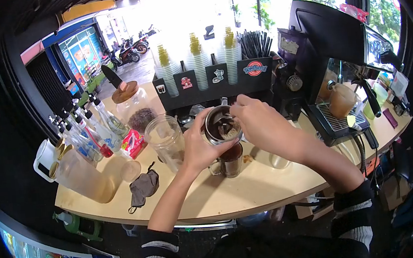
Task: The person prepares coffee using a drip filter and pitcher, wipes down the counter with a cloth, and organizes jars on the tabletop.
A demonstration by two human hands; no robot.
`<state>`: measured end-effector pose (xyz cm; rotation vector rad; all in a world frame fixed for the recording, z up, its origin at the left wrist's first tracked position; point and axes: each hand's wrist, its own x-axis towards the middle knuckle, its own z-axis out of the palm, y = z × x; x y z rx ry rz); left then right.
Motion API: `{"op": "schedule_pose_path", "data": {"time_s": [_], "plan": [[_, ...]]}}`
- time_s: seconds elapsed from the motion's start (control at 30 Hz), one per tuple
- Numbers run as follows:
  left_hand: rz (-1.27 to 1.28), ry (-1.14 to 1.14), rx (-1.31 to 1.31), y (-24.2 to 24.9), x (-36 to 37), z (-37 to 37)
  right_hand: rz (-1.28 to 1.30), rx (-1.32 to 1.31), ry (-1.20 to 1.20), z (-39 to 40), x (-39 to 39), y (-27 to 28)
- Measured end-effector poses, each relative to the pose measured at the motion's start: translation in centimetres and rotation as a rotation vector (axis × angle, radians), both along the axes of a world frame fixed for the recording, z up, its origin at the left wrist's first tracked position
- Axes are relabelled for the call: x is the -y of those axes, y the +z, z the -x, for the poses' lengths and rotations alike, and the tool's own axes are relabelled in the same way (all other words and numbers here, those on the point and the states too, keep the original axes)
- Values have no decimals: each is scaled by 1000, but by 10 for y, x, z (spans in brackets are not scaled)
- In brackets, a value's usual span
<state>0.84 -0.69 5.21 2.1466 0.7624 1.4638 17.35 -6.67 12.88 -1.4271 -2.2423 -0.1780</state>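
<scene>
A round metal cup [222, 125] with dark contents and a lighter brown patch is held up in my left hand [198, 147], its fingers wrapped round the side. My right hand [255, 120] is closed at the cup's upper right rim; what its fingers pinch is too hidden to name. Just below the cup, a glass mug [230, 162] of dark liquid stands on the wooden counter [198, 198]. An open clear jar [164, 137] stands close to the left of my left hand.
Syrup bottles [86, 129], a frosted pitcher [83, 176], a dark cloth mask [144, 188] and a wooden-lidded jar [136, 108] are on the left. Behind my hands stands a black holder [212, 86] with cups and straws. An espresso machine [328, 64] stands at right.
</scene>
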Motion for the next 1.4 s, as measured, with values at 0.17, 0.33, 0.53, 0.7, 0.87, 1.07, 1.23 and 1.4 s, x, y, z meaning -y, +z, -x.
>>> {"op": "schedule_pose_path", "data": {"time_s": [0.17, 0.33, 0.53, 0.7, 0.87, 1.07, 1.23, 1.4], "plan": [[-54, -6, 3, -7, -1, -2, 31, -49, -65, 1, 4, 5], [-53, -11, -19, -7, -2, 1, -12, 65, 57, -7, 8, -1], [-49, 19, -41, -4, 0, 1, -105, 150, 56, -10, 11, -2], [-86, 0, -52, -6, -3, 1, -227, 197, 35, -10, 9, -2], [-86, -2, -71, -5, -2, 2, -263, 256, -26, -5, 10, 0], [-99, -5, -83, -4, 0, 2, -276, 260, -9, -3, 10, 0], [-68, -24, -85, 1, 2, 3, -353, 279, -46, -4, 8, -6], [-228, 120, -128, -4, -4, 6, -277, 293, -95, -2, 19, -17]]}}
